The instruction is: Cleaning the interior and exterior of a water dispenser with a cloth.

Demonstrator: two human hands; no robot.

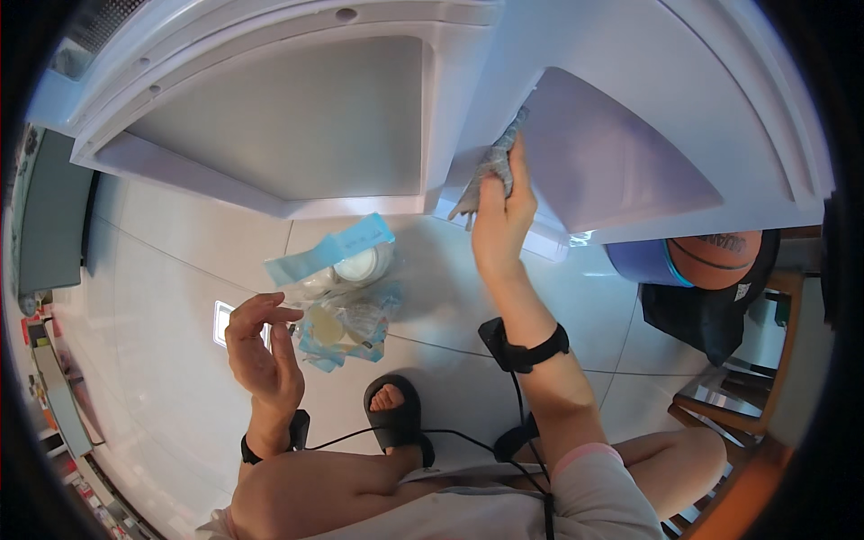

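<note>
My right hand [505, 223] grips a crumpled grey cloth [491, 169], with the index finger stretched along it. The cloth lies against the inner edge of a white moulded appliance panel [466, 128], possibly part of a refrigerator, beside its smooth lilac-tinted recess [607, 155]. My left hand [263, 344] hovers over the floor with bent fingers apart and nothing in it. Close to its fingertips sit a clear and blue plastic bag [358, 324] with pale contents, a white round-lidded container [364, 263] and a light-blue packet [331, 250] lying across it.
To the left stands an open white door or panel with a grey recessed face [324, 128]. A basketball [715, 260], a black bag [695, 317] and a wooden chair [776, 358] are at the right. A black cable [459, 435] runs between my wrist straps, across my lap.
</note>
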